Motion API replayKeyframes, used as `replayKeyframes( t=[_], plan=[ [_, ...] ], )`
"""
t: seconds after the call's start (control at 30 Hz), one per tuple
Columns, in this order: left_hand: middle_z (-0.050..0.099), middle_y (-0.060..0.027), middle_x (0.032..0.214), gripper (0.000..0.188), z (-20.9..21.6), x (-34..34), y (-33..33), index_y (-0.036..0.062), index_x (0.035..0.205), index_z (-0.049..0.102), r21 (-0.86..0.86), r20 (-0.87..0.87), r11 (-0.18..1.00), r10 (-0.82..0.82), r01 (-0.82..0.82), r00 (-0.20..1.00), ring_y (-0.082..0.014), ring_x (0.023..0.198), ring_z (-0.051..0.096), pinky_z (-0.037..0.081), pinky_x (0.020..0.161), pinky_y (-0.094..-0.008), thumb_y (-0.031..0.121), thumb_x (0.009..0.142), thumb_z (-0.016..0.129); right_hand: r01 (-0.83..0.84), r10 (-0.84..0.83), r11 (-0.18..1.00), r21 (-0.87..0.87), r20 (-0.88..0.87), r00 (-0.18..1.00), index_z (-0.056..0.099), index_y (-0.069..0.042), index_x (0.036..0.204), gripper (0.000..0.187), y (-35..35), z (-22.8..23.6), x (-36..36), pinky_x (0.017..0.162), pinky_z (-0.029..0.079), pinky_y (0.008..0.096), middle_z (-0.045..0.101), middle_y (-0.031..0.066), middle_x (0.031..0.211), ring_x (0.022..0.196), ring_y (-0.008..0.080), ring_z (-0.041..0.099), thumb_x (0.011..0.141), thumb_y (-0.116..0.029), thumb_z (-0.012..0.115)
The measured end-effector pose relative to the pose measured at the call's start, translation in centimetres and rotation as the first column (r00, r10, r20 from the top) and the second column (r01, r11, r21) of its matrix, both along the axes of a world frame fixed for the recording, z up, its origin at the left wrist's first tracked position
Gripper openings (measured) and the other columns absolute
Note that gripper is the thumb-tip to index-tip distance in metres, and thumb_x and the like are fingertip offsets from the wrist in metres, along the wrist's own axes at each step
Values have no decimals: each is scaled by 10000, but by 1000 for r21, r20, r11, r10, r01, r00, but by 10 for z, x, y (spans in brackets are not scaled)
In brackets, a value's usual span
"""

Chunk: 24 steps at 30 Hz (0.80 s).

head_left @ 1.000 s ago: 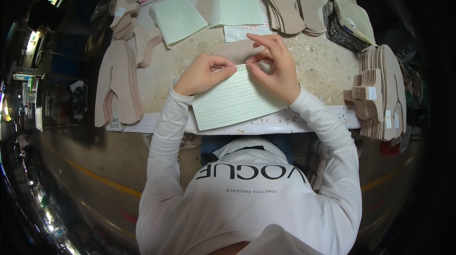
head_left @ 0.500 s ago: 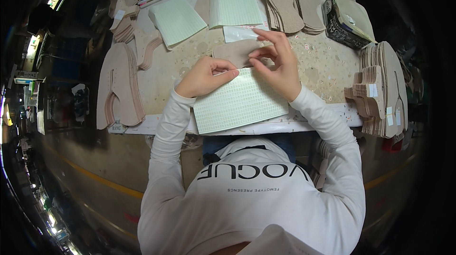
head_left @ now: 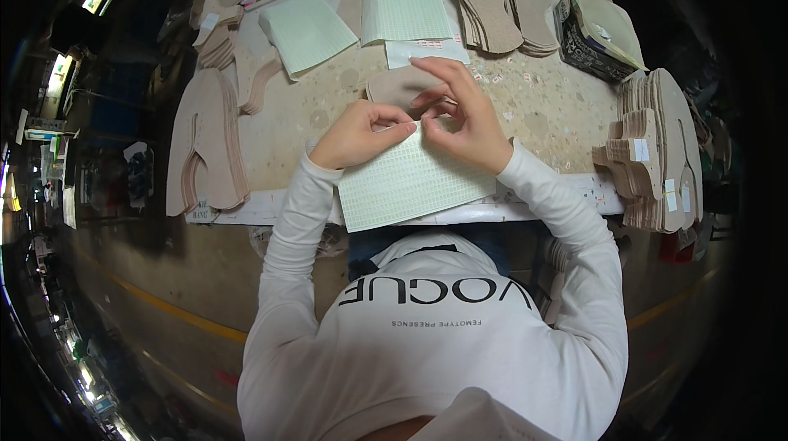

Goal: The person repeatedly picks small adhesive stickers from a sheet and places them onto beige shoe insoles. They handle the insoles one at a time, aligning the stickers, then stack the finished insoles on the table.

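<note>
A pale green sheet of small printed labels [head_left: 414,182] lies in front of me, its lower edge hanging slightly over the table's near edge. My left hand [head_left: 361,133] pinches the sheet's far edge between thumb and curled fingers. Right beside it, thumb and forefinger of my right hand [head_left: 468,125] come together at the same edge, close to the left thumb. Anything between the right fingertips is too small to make out. Just beyond the sheet, partly covered by my fingers, is a tan flat board piece [head_left: 394,86] with a rounded outline.
More label sheets [head_left: 406,2] lie at the back, with a white slip [head_left: 406,53] under one. Stacks of tan shaped boards stand at left [head_left: 215,141], back right [head_left: 484,6] and right [head_left: 661,153]. A black printed box [head_left: 591,43] sits at back right. Paper bits dot the worn tabletop [head_left: 558,125].
My right hand has moved left and a little nearer, its fingertips closing at the sheet's far edge next to my left thumb. My left hand stays almost in place on the sheet.
</note>
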<state>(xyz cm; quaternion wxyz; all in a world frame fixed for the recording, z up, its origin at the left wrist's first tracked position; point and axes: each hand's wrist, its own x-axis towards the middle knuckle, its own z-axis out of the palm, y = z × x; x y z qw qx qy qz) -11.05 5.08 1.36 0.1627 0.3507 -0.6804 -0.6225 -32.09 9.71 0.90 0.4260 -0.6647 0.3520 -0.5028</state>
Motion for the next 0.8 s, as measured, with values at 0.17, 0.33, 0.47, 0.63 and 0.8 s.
replayKeyframes(
  t=[0.17, 0.33, 0.47, 0.63, 0.8],
  plan=[
    [701, -50, 877, 220, 2, -7, 34, -36, 1030, 682, -213, 89, 969, 150, -128, 985, -94, 780, 635, 507, 741, -231, 146, 910, 650, 27, -53, 990, 140, 181, 982, 522, -111, 1355, 582, -20, -1, -20, 775, 532, 229, 553, 55, 1263, 973, 130, 613, 803, 48, 616],
    [724, -130, 931, 236, 24, 6, 40, -10, 1046, 700, -539, 143, 812, 348, -222, 926, -163, 791, 687, 540, 763, -288, 159, 886, 663, 250, -250, 968, -32, -257, 933, 720, -107, 1026, 210, -39, 5, -50, 644, 490, 237, 704, 5, 966, 830, 100, 635, 819, -124, 691],
    [662, -106, 976, 353, 24, -8, 5, 22, 1103, 656, -753, 49, 651, 205, -99, 977, -193, 828, 649, 521, 736, -291, 169, 795, 748, 195, -247, 969, -153, -510, 824, 707, -69, 857, 106, -47, 16, -50, 684, 480, 285, 671, 52, 903, 853, 187, 615, 806, -161, 702],
    [599, -92, 1028, 571, 10, -19, -29, 39, 1164, 611, -827, 123, 560, 118, 36, 985, -216, 870, 608, 503, 745, -313, 256, 687, 836, 92, -336, 914, -394, -611, 717, 688, -50, 827, 127, -54, 17, -35, 825, 486, 362, 615, 76, 930, 957, 263, 552, 793, -168, 719],
    [594, -88, 1012, 585, 6, -14, -36, 42, 1161, 613, -810, 200, 576, 96, 110, 975, -219, 839, 595, 501, 738, -319, 259, 670, 846, 58, -380, 890, -453, -664, 644, 690, -46, 810, 99, -50, 8, -28, 807, 510, 353, 598, 55, 944, 971, 244, 557, 779, -137, 714]
  ],
)
